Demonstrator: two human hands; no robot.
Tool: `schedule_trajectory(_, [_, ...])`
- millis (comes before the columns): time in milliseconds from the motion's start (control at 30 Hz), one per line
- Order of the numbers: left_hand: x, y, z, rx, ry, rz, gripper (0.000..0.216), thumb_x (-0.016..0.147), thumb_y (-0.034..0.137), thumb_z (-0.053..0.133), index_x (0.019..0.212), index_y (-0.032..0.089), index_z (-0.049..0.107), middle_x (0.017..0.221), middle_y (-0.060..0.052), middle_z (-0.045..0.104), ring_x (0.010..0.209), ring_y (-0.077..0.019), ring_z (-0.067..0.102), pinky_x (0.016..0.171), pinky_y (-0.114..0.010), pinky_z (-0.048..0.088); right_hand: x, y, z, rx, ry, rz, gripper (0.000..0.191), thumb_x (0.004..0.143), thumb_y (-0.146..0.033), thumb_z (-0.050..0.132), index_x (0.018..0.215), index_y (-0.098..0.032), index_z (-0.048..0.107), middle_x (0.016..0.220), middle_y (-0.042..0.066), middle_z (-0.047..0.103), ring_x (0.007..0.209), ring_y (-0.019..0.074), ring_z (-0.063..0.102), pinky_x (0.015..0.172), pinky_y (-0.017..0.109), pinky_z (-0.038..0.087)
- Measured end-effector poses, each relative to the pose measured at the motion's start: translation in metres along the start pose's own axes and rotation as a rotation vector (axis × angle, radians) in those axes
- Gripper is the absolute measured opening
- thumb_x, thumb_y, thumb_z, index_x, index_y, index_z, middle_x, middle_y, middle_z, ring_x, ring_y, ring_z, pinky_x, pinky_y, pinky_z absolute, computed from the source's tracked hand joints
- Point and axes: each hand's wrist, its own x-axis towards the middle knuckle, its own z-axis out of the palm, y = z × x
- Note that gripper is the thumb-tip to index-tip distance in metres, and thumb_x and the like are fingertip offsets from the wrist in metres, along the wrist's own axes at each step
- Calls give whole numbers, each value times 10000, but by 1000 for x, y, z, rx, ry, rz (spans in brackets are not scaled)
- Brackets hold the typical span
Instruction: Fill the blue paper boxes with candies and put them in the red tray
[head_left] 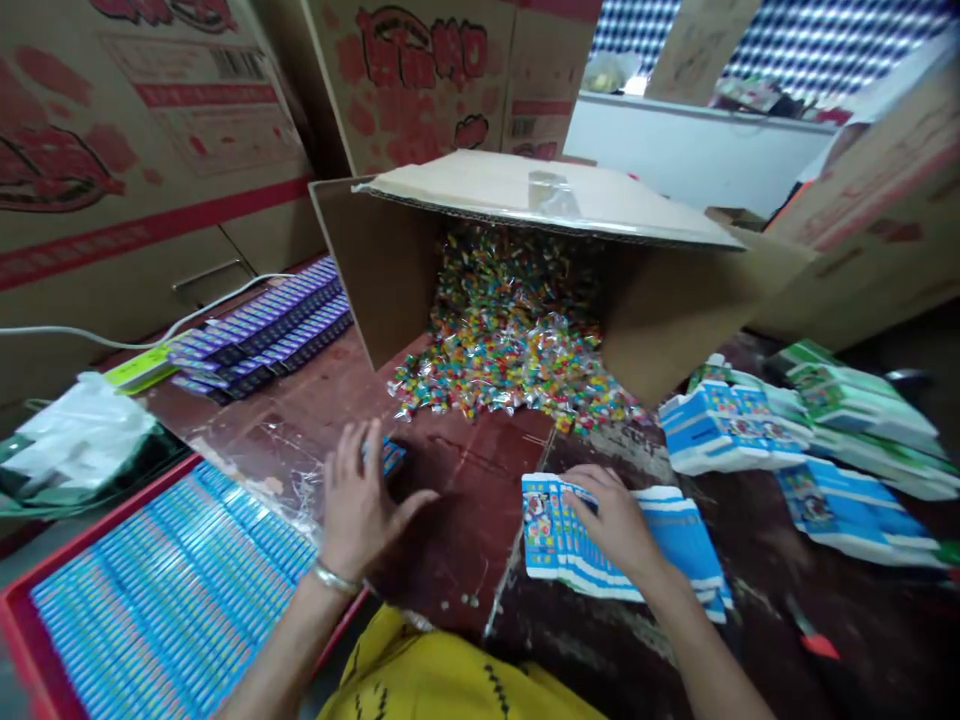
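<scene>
At lower centre, the right hand (615, 520) lies on a fanned stack of flat blue cartons (555, 545), fingers together pressing its top. The left hand (360, 500), fingers spread, covers a small blue box (391, 455), perhaps gripping it. Behind, wrapped candies (510, 350) spill from a tipped cardboard box (540, 195). The printing on the cartons is too blurred to read.

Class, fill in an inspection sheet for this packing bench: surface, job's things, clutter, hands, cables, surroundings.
Surface: dark worn table, scuffed.
Job's things: fanned blue flat cartons; small blue box; wrapped candies spilling from tipped cardboard box.
Clutter: white plastic bag; more carton stacks.
Hands: left hand on the small blue box; right hand on the cartons.
Cables: white cable.
Surroundings: red tray of blue boxes; purple boxes; printed cardboard boxes.
</scene>
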Motion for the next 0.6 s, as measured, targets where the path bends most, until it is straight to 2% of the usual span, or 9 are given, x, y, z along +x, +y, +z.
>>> schedule_trajectory(67, [-14,41,12,-136,-123,165,1115,641,703,611,1471,166,96,1508,-184,247,1398,-372,168,1097,-539,209,7,-5,3,-51,-41,-60,253,878,-302,518,1068,-239,673,1059,80,629,1004,257,546,894,426,458])
schedule_trajectory(133, [-28,78,33,-222,-260,303,1135,627,732,589,1474,152,105,1516,-179,244,1401,-375,156,1110,-549,173,16,-8,7,-91,-77,-101,263,880,-285,525,1102,-252,663,1061,80,622,1015,260,528,891,426,460])
schedule_trajectory(200, [-38,103,57,-262,-342,380,1110,652,736,553,1475,135,111,1513,-193,250,1397,-381,172,1105,-569,163,23,-10,13,-129,-104,-131,258,885,-276,523,1096,-262,671,1047,83,620,1017,264,517,886,428,464])
schedule_trajectory(233, [-41,110,67,-266,-355,374,1093,664,733,542,1473,131,121,1509,-199,256,1394,-388,177,1098,-585,160,26,-10,16,-144,-112,-143,257,887,-273,521,1092,-265,675,1040,85,619,1016,265,514,883,429,466])
schedule_trajectory(333, [-43,116,82,-257,-368,322,1111,659,735,544,1469,100,126,1495,-223,274,1388,-404,185,1087,-606,170,28,-8,19,-153,-112,-175,268,888,-271,520,1114,-275,664,1059,84,615,1031,269,505,884,437,466])
schedule_trajectory(467, [-42,112,80,-264,-351,288,1191,596,752,595,1467,93,120,1478,-233,303,1375,-419,210,1083,-619,182,23,-12,12,-116,-51,-206,237,874,-289,542,1072,-275,670,1100,80,621,1091,286,483,920,463,432])
schedule_trajectory(533, [-42,113,74,-288,-342,288,1162,601,729,617,1464,111,145,1464,-224,335,1357,-416,258,1082,-611,206,21,-16,6,-40,-9,-142,176,872,-305,541,967,-249,679,994,76,653,999,268,539,873,431,451])
schedule_trajectory(600, [-41,114,68,-341,-351,291,1072,644,695,616,1453,132,196,1425,-206,404,1310,-386,357,1072,-565,276,21,-22,1,97,32,-7,169,876,-336,529,855,-221,651,821,50,660,807,221,592,748,357,483])
